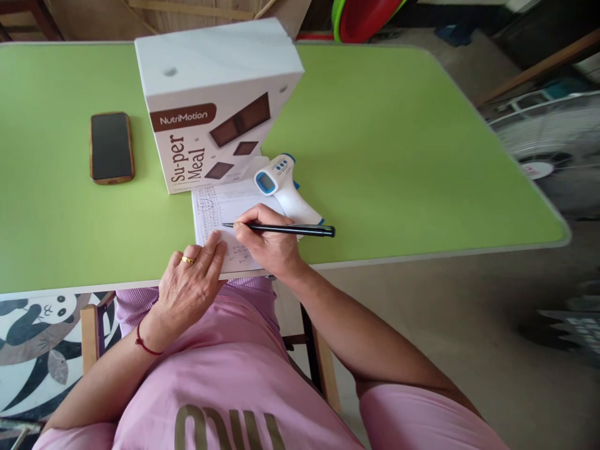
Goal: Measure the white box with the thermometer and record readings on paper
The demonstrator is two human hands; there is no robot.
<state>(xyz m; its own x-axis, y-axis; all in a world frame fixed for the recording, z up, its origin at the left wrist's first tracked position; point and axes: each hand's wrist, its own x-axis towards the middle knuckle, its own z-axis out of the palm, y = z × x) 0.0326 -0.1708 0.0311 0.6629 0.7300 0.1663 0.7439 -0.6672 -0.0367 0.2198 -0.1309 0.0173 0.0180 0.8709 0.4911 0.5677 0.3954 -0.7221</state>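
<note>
Between the fingers of my right hand point(269, 240) is a black pen point(300, 230), its tip pointing left over a sheet of paper point(234, 203). Rows of small handwriting and print cover parts of the sheet. My left hand point(194, 278) lies flat, fingers stretched out, on the sheet's lower left edge and the table edge. A white and blue infrared thermometer point(285, 187) rests on its side just beyond my right hand, partly on the paper. Behind the paper stands a white NutriMotion box point(220, 119), which seems to overlap the sheet's far edge.
A phone in a brown case point(111, 149) lies left of the box on the green table point(398, 144). To the right, beyond the table, stands a fan point(548, 144). Red and green round items point(365, 19) are past the far edge.
</note>
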